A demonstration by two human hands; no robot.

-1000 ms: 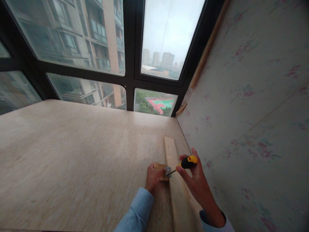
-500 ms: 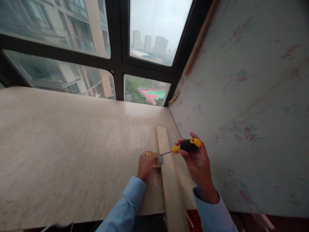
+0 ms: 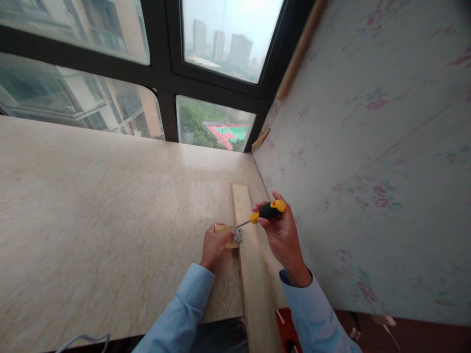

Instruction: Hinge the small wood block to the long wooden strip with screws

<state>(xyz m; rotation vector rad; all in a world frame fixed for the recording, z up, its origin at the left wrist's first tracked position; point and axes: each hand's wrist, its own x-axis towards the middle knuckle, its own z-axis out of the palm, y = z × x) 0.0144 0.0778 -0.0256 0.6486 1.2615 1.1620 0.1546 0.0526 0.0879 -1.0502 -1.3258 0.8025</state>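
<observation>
A yellow-and-black screwdriver (image 3: pixel 270 210) is gripped in my right hand (image 3: pixel 282 235), its shaft slanting down to the left. The tip meets the upper part of a small metal hinge (image 3: pixel 238 235). This hinge spans the joint between a short wooden block (image 3: pixel 225 229) and a long wooden board (image 3: pixel 253 274). My left hand (image 3: pixel 216 247) is closed on the short block, thumb by the hinge's left leaf. Whether the tip sits in a screw is too small to make out.
The board lies along the marbled sill (image 3: pixel 110 215) and juts past its front edge. A floral-papered wall (image 3: pixel 368 196) rises close on the right, a dark-framed window (image 3: pixel 162 98) behind. Below the edge are a red case (image 3: pixel 285 326) and, at left, a pale cable (image 3: pixel 86 337).
The view has shifted, so everything sits slightly left and higher. The screwdriver tip has gone to the hinge's upper left part, and the hinge now shows more fully.
</observation>
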